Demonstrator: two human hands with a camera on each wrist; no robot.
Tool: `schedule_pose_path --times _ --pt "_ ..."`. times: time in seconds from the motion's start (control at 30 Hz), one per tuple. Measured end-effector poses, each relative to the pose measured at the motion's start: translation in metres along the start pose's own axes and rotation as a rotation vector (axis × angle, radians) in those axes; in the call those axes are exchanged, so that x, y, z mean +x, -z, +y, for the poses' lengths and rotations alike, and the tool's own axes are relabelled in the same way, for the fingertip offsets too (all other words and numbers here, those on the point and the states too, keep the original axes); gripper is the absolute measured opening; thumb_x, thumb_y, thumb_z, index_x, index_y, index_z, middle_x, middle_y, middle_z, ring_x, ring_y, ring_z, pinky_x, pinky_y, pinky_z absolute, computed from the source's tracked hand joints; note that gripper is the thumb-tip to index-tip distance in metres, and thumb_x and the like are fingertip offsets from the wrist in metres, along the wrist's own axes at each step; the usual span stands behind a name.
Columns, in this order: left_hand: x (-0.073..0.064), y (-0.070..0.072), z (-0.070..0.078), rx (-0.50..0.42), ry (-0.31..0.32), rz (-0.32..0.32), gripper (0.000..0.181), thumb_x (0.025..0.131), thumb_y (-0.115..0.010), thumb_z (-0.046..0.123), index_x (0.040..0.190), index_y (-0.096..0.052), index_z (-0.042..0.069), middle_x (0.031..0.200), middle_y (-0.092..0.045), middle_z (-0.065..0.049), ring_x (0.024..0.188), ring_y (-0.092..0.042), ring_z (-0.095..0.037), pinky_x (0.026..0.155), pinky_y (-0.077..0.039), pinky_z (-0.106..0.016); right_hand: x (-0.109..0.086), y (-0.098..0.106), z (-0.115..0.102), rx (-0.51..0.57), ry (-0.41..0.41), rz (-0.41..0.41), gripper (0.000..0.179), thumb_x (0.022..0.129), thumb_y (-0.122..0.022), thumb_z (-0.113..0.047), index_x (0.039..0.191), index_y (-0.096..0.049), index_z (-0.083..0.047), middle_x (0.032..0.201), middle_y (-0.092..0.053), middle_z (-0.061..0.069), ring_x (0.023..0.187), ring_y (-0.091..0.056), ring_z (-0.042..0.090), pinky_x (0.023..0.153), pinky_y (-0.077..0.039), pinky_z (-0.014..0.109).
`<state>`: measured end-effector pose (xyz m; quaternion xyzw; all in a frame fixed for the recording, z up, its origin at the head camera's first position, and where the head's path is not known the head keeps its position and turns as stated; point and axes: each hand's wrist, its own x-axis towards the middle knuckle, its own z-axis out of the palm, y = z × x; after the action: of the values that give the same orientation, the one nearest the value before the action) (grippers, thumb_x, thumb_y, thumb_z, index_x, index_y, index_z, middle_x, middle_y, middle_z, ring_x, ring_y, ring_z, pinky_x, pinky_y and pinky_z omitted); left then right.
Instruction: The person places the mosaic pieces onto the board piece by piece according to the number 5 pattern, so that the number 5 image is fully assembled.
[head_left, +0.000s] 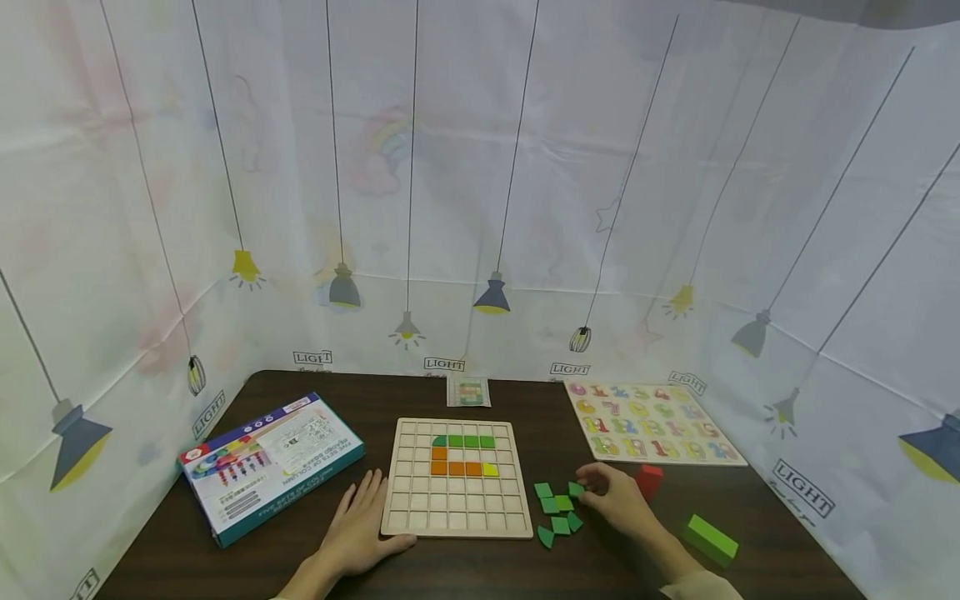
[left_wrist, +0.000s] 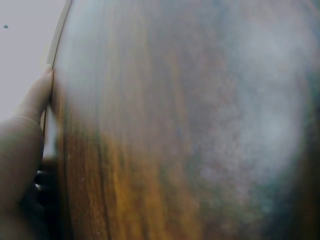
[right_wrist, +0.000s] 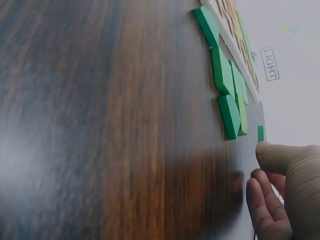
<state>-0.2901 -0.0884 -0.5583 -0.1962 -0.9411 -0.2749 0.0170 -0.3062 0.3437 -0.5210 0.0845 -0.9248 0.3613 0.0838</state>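
A wooden grid board [head_left: 420, 502] lies in the middle of the table, bearing green, orange and yellow tiles [head_left: 456, 469]. My left hand [head_left: 358, 523] lies flat with straight fingers along the board's left side, thumb at its near-left corner. In the left wrist view the thumb [left_wrist: 37, 97] meets the board's edge. To the right of the board, my right hand [head_left: 617, 497] pinches a small green tile [head_left: 576, 489] between thumb and fingers. Several loose green tiles [head_left: 560, 525], some with a curved side, lie just left of that hand.
A boxed toy set [head_left: 277, 467] lies at the left. Behind the board is a small pattern card [head_left: 468, 392]. A number puzzle board [head_left: 652, 421] lies at the back right. A red block [head_left: 648, 480] stands beyond the right hand, and a long green block [head_left: 711, 540] lies right of the forearm.
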Motion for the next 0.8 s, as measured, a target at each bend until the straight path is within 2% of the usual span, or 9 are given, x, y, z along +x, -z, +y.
schedule_pose_path --times 0.27,0.37,0.47,0.6,0.8 --pt "0.001 -0.004 -0.003 0.007 0.01 -0.002 0.107 0.076 -0.059 0.069 0.146 -0.025 -0.005 0.152 -0.018 -0.024 0.141 -0.01 -0.036 0.11 -0.004 -0.054 0.007 -0.01 -0.013 0.051 0.013 0.029 0.032 0.077 -0.074 0.002 0.107 -0.065 -0.003 0.093 -0.066 0.003 0.082 -0.063 0.016 0.07 -0.052 0.023" --pt "0.001 -0.003 -0.003 -0.002 0.004 0.0 0.108 0.076 -0.059 0.07 0.146 -0.025 -0.005 0.152 -0.018 -0.025 0.141 -0.01 -0.037 0.11 -0.004 -0.054 0.012 -0.017 -0.02 0.057 0.05 0.055 0.031 0.076 -0.074 0.003 0.105 -0.065 -0.003 0.091 -0.065 0.001 0.081 -0.064 0.015 0.069 -0.052 0.024" --pt "0.002 -0.002 -0.003 0.011 0.005 -0.006 0.11 0.076 -0.058 0.072 0.147 -0.024 -0.005 0.152 -0.018 -0.025 0.141 -0.01 -0.036 0.11 -0.003 -0.053 0.016 -0.025 -0.027 0.064 0.13 0.066 0.03 0.077 -0.073 0.003 0.105 -0.065 -0.001 0.09 -0.065 0.004 0.079 -0.064 0.016 0.067 -0.053 0.026" --pt "0.002 -0.001 -0.003 0.008 -0.001 -0.01 0.109 0.076 -0.058 0.071 0.147 -0.023 -0.005 0.151 -0.018 -0.026 0.141 -0.01 -0.037 0.11 -0.004 -0.054 0.022 -0.036 -0.038 0.079 0.194 0.037 0.03 0.078 -0.071 0.004 0.107 -0.063 0.001 0.092 -0.065 0.008 0.08 -0.064 0.017 0.067 -0.053 0.026" --pt "0.002 -0.003 -0.003 0.02 0.015 -0.007 0.108 0.076 -0.058 0.071 0.147 -0.024 -0.003 0.152 -0.018 -0.024 0.141 -0.01 -0.036 0.11 -0.005 -0.053 0.025 -0.054 -0.056 0.111 0.193 -0.027 0.028 0.081 -0.069 0.003 0.109 -0.063 0.0 0.096 -0.064 0.01 0.083 -0.063 0.021 0.071 -0.053 0.025"
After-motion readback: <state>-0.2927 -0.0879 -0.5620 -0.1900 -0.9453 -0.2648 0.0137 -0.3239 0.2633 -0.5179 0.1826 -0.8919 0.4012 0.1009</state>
